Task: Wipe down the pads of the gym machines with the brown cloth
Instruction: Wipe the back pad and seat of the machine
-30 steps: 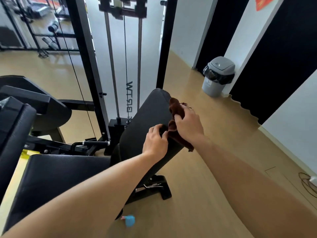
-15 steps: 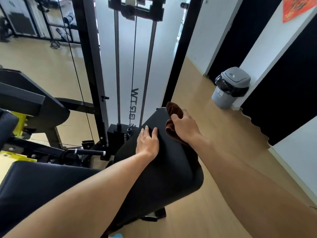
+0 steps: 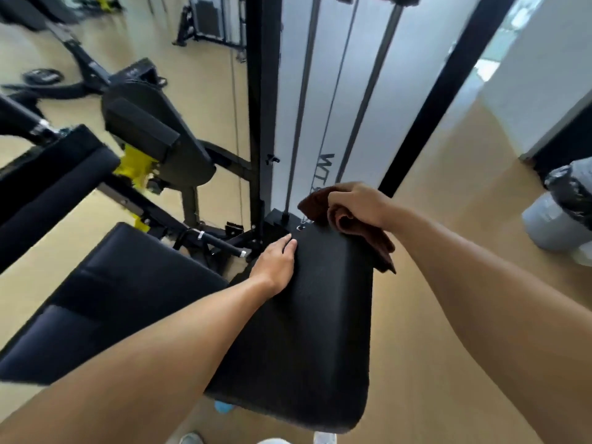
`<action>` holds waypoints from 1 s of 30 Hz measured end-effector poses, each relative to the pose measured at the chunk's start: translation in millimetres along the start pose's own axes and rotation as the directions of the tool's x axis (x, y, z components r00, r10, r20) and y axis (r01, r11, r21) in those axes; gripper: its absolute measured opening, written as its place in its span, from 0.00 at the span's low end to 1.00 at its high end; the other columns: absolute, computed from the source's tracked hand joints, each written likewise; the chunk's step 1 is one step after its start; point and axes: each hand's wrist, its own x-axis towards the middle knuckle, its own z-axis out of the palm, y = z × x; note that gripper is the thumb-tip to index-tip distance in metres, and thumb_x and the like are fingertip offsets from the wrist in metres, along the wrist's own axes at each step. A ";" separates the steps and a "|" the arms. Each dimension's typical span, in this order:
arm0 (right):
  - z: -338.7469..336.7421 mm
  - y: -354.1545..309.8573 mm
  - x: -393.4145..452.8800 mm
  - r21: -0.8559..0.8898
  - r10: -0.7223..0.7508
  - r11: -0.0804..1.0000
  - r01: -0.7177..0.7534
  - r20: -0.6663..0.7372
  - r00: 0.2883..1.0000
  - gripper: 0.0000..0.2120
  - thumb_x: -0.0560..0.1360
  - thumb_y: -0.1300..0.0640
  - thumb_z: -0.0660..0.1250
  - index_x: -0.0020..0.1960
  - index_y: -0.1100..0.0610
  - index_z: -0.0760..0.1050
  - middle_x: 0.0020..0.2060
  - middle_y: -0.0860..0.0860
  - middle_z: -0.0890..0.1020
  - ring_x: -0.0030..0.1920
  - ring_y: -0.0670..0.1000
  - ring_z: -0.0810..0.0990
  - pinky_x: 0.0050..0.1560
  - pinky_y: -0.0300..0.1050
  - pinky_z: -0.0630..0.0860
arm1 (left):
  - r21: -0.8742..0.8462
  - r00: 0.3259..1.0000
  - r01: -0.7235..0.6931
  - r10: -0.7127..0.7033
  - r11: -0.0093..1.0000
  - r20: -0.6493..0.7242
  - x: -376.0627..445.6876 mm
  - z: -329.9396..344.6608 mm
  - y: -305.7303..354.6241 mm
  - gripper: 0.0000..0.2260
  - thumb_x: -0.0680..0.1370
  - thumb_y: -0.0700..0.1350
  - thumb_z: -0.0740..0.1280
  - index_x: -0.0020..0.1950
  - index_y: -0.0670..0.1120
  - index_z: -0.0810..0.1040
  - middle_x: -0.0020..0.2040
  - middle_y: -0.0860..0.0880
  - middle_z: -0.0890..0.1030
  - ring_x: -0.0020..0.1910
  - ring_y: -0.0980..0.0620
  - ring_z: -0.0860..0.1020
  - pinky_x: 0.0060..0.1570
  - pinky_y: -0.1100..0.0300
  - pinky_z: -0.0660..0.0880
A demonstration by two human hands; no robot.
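A black back pad (image 3: 320, 331) of a gym machine fills the middle of the head view, tilted up toward me. My right hand (image 3: 362, 203) grips the bunched brown cloth (image 3: 323, 206) at the pad's top right corner; part of the cloth hangs over the pad's right edge. My left hand (image 3: 277, 262) lies flat on the pad's upper left edge, fingers together, holding nothing. A black seat pad (image 3: 121, 293) sits to the left, below the back pad.
The weight stack frame with two guide rods (image 3: 304, 107) and a frosted panel stands just behind the pad. Another black padded arm (image 3: 48, 184) and yellow adjusters (image 3: 137, 168) lie at left. A grey bin (image 3: 563, 213) with a black bag stands at right on the wooden floor.
The view has come closer over the back pad and tilted. My right hand with the cloth stays at the pad's top edge; my left hand has shifted slightly to the pad's left edge.
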 end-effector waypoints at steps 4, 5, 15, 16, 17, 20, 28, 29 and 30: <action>-8.4 -9.0 13.2 -0.259 -0.138 0.941 0.218 0.293 0.946 0.13 0.71 0.47 0.63 0.50 0.47 0.83 0.46 0.51 0.86 0.47 0.54 0.84 0.53 0.55 0.81 | 0.009 0.992 0.123 -0.123 0.992 -0.032 -14.8 0.6 -28.0 0.21 0.84 0.55 0.53 0.77 0.53 0.67 0.78 0.51 0.65 0.78 0.50 0.61 0.74 0.57 0.55; -8.2 -15.5 12.6 -0.329 -0.148 0.901 0.281 0.376 0.915 0.12 0.71 0.46 0.63 0.51 0.44 0.82 0.47 0.49 0.85 0.48 0.53 0.84 0.52 0.54 0.81 | 0.003 0.987 0.156 -0.156 0.988 -0.042 -20.5 1.3 -35.6 0.21 0.84 0.54 0.54 0.77 0.53 0.67 0.78 0.52 0.65 0.77 0.49 0.62 0.74 0.57 0.56; 49.9 -58.5 -25.3 -0.576 -0.098 0.512 0.637 0.697 0.710 0.13 0.79 0.49 0.60 0.60 0.46 0.79 0.52 0.47 0.82 0.48 0.46 0.78 0.45 0.43 0.72 | 0.072 0.966 0.257 -0.255 0.964 -0.043 -79.6 -3.0 -86.8 0.20 0.84 0.51 0.54 0.76 0.54 0.68 0.77 0.50 0.68 0.76 0.49 0.65 0.75 0.54 0.60; 56.2 -60.6 -35.5 -0.547 -0.087 0.530 0.648 0.725 0.683 0.13 0.80 0.50 0.59 0.60 0.46 0.79 0.50 0.46 0.82 0.46 0.46 0.78 0.44 0.43 0.72 | 0.088 0.966 0.257 -0.255 0.962 -0.034 -82.6 -3.9 -92.4 0.20 0.84 0.51 0.54 0.76 0.54 0.68 0.76 0.50 0.69 0.76 0.48 0.65 0.75 0.53 0.61; 64.6 -63.3 -49.2 -0.503 -0.081 0.557 0.661 0.759 0.646 0.13 0.80 0.51 0.60 0.61 0.47 0.79 0.48 0.46 0.82 0.44 0.44 0.79 0.44 0.43 0.73 | 0.105 0.967 0.255 -0.253 0.961 -0.029 -87.1 -5.8 -98.3 0.20 0.84 0.50 0.54 0.76 0.54 0.69 0.76 0.50 0.69 0.75 0.48 0.66 0.74 0.53 0.62; 97.4 -68.5 -99.5 -0.354 -0.073 0.592 0.724 0.871 0.486 0.13 0.80 0.51 0.61 0.62 0.46 0.78 0.47 0.45 0.84 0.42 0.43 0.80 0.46 0.43 0.76 | 0.158 0.963 0.267 -0.269 0.951 -0.004 -102.7 -11.2 -123.6 0.18 0.83 0.52 0.57 0.73 0.55 0.73 0.72 0.50 0.74 0.70 0.47 0.71 0.67 0.55 0.68; 105.0 -69.8 -93.2 -0.508 -0.021 0.499 0.702 0.803 0.596 0.14 0.80 0.49 0.60 0.65 0.46 0.75 0.54 0.47 0.81 0.51 0.49 0.79 0.52 0.45 0.75 | 0.156 0.915 0.396 -0.403 0.905 0.011 -134.0 -18.4 -185.2 0.20 0.83 0.55 0.56 0.74 0.55 0.70 0.75 0.50 0.70 0.75 0.47 0.66 0.73 0.54 0.63; 101.3 -68.7 -78.0 -0.591 -0.018 0.466 0.659 0.738 0.675 0.14 0.81 0.48 0.59 0.65 0.47 0.74 0.55 0.49 0.81 0.52 0.50 0.79 0.53 0.47 0.75 | 0.151 0.917 0.392 -0.398 0.907 0.012 -136.5 -18.6 -187.0 0.20 0.83 0.55 0.56 0.74 0.55 0.70 0.75 0.50 0.70 0.75 0.47 0.67 0.73 0.54 0.63; 96.8 -67.2 -64.1 -0.669 -0.015 0.444 0.596 0.659 0.752 0.15 0.81 0.48 0.59 0.65 0.48 0.74 0.56 0.50 0.81 0.52 0.51 0.79 0.53 0.48 0.74 | 0.142 0.919 0.388 -0.394 0.910 0.013 -138.3 -18.7 -186.9 0.20 0.83 0.55 0.56 0.74 0.55 0.70 0.75 0.50 0.71 0.74 0.48 0.67 0.73 0.54 0.64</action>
